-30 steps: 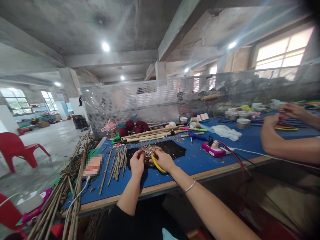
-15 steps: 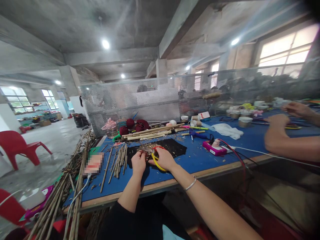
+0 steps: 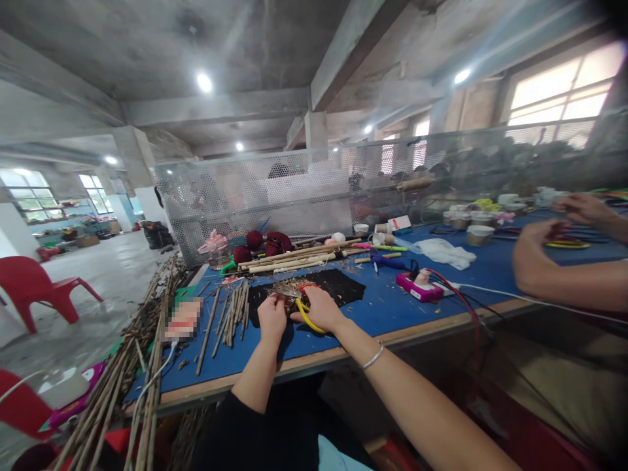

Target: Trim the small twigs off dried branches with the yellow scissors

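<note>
My right hand [image 3: 321, 310] is closed round scissors [image 3: 310, 319] with yellow and red handles. Their metal blades point left, toward my left hand [image 3: 272, 314]. The left fingers are pinched together by the blade tips; what they hold is too small to make out. Both hands are over the near edge of a black cloth [image 3: 343, 288] strewn with small plant scraps [image 3: 289, 285]. Cut brown sticks [image 3: 236, 314] lie side by side on the blue table top, just left of my left hand.
Long sticks [image 3: 110, 399] are piled at the table's left end. Dark red yarn balls [image 3: 279, 243] and pale rods [image 3: 299, 256] lie behind the cloth. To the right are a purple power strip [image 3: 419, 288] with cables, a blue glue gun [image 3: 390, 261] and a co-worker's arms [image 3: 564, 261].
My hands stay in nearly the same place, with the scissors still by the left fingertips. The view has shifted slightly. On the right, the co-worker's nearer hand and forearm have moved a little.
</note>
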A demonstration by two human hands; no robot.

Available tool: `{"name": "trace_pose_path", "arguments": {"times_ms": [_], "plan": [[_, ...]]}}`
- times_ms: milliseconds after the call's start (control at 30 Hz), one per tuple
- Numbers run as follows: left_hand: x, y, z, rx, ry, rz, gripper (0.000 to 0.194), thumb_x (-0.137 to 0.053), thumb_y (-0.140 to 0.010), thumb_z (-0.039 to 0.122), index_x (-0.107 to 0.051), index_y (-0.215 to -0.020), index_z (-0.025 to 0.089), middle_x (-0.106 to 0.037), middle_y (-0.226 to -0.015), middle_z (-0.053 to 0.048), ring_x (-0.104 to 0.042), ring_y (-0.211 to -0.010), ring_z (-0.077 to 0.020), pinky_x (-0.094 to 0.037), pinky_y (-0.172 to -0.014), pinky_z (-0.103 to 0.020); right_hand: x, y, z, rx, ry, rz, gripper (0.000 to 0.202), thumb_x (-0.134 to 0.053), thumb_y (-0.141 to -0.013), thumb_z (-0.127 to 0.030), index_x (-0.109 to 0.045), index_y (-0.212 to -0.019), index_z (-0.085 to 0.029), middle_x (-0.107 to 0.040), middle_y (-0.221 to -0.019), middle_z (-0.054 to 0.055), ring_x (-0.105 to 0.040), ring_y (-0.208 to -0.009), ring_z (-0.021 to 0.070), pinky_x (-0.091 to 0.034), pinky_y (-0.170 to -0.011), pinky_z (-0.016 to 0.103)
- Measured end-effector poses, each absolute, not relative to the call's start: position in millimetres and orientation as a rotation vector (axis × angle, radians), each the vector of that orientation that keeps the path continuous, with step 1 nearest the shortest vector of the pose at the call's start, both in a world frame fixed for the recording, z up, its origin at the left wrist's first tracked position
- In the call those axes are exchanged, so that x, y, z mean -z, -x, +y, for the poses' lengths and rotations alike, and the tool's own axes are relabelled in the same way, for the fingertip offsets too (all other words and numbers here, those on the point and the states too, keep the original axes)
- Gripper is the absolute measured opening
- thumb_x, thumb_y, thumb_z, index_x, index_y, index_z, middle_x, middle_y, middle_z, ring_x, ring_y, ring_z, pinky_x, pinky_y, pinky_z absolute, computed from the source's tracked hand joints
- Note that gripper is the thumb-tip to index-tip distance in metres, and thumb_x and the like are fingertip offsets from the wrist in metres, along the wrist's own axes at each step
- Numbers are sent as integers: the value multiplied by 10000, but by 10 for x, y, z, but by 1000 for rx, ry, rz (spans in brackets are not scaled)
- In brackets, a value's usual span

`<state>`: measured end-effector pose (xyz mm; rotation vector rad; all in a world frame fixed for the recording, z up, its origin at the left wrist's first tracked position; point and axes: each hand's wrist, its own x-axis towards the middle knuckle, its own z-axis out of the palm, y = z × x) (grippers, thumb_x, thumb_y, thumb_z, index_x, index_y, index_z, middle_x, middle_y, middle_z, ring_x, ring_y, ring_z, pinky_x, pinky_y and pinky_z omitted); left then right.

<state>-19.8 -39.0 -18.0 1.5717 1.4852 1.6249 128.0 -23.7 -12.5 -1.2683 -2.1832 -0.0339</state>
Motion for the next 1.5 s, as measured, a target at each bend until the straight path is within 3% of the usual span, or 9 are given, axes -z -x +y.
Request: {"name": "trace_pose_path", "arguments": {"times_ms": [200, 367, 767, 967, 1233, 1500], "plan": [[166, 223, -392, -1603, -1795, 1694, 242, -428, -773, 260, -621, -665, 162, -626, -657, -47, -554, -632, -138, -400, -611, -228, 79, -1268, -256, 21, 1381, -2213, 529, -532, -666, -630, -496, -943, -181, -599, -884, 61, -563, -829, 204, -372, -698, 276], [163, 229, -405, -1595, -1812, 1734, 266, -416, -786, 271, -598, -620, 171, -606, -605, -23, -521, -579, -119, -359, -575, -215, 72, -1249, -255, 17, 1524, -2211, 520, -437, -712, -662, -504, -958, -208, -629, -856, 55, -585, -809, 202, -362, -675, 263], [156, 200, -403, -1651, -1596, 1646, 291, -444, -785, 364, -639, -780, 149, -641, -669, -46, -569, -602, -133, -415, -583, -224, 76, -1222, -281, -33, 1678, -2149, 546, -356, -730, -696, -537, -886, -205, -640, -807, 55, -603, -786, 206, -375, -642, 257], [182, 214, -383, -1677, -1468, 1575, 321, -454, -772, 413, -634, -761, 147, -629, -631, -39, -564, -536, -123, -429, -513, -211, 81, -1236, -293, 1, 1643, -2089, 609, -412, -673, -726, -505, -948, -191, -630, -857, 81, -594, -820, 232, -372, -668, 277], [236, 230, -343, -1689, -1552, 1482, 272, -422, -793, 353, -611, -808, 158, -618, -678, -39, -557, -551, -113, -435, -493, -199, 103, -1266, -265, -62, 1433, -2178, 567, -501, -667, -666, -484, -961, -181, -599, -914, 72, -567, -847, 202, -364, -683, 260], [168, 214, -389, -1639, -1543, 1527, 219, -402, -775, 271, -546, -651, 160, -558, -589, -17, -514, -488, -104, -447, -493, -213, 128, -1272, -224, -16, 1284, -2213, 576, -581, -633, -618, -493, -977, -165, -582, -935, 71, -541, -890, 203, -367, -738, 276]]}}
